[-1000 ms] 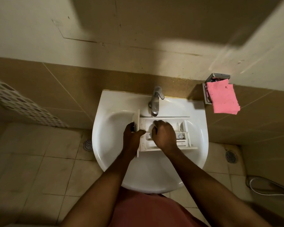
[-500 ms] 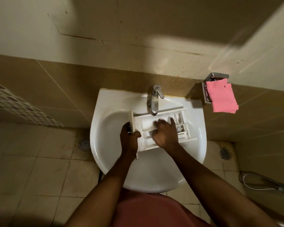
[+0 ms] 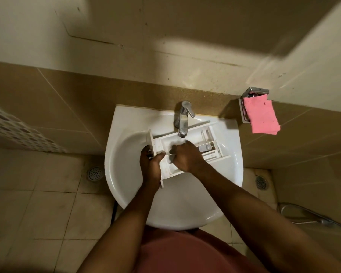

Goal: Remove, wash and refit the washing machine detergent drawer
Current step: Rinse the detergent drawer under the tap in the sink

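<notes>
Left hand [image 3: 151, 162] grasps the white plastic detergent drawer [image 3: 209, 143] at its front-panel end, with the thumb over the inner side and the fingers wrapped behind the panel. From that grip the drawer runs out to the right and slightly away from the person, lying across the bowl of the white glazed ceramic washbasin [image 3: 118, 174].

Right hand [image 3: 186, 157] sits just right of the grip, fingers curled down into the large compartment (blurred, cannot tell whether they hold anything or only rub the plastic). The chrome single-lever tap [image 3: 183, 119] stands beyond the grip, its spout end above that compartment, just past the right hand.

Drawer is hard, matt and rectangular, split by thin ribs, with a small grey insert in the compartments right of the right hand. Basin is smooth, rounded and glossy.

Open bowl lies left of the grip and nearer than it. The drawer's far end is close to the basin's right rim.

Well right of the grip, on the tan tiled wall, a pink rough-edged cloth [image 3: 263, 117] hangs from a shiny metal holder [image 3: 253, 91]. A round metal floor drain [image 3: 95, 173] lies left of the basin on beige tiles.
</notes>
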